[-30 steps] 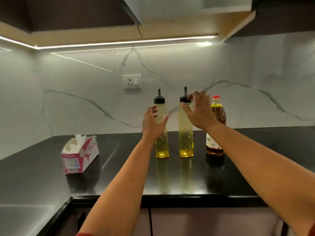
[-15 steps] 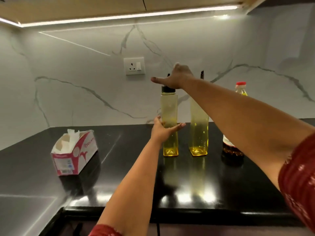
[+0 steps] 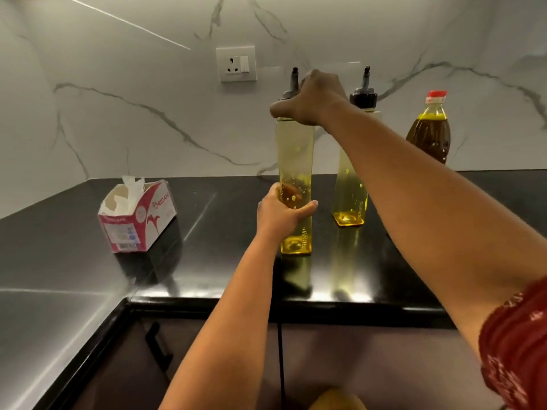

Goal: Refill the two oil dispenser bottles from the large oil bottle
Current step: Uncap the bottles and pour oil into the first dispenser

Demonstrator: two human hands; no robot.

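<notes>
1. Head view: the left hand (image 3: 279,216) is wrapping its fingers around the lower body of the near dispenser bottle (image 3: 295,161), thumb on the right face, gripping it firmly.
2. That near dispenser bottle is standing upright on the black counter (image 3: 231,261), closer to the front edge than the other bottles, with only a shallow layer of yellow oil sitting at its base.
3. The right hand (image 3: 310,99) is reaching over from the right and closing its fingers on the black pourer cap (image 3: 291,90) of the same bottle, covering most of the cap while the thin spout is sticking up just left of the knuckles.
4. The second dispenser bottle (image 3: 350,184) is standing further back, just beside the first on its right, its black cap uncovered and a little oil lying in its bottom.
5. The large oil bottle (image 3: 429,134) with a red cap is standing near the back edge against the marble wall, to the right of both dispensers, partly hidden by the right forearm.
6. A torn red-and-white tissue box (image 3: 139,217) is lying well apart towards the counter's left corner.
7. A wall socket (image 3: 236,64) is showing on the marble above.
</notes>
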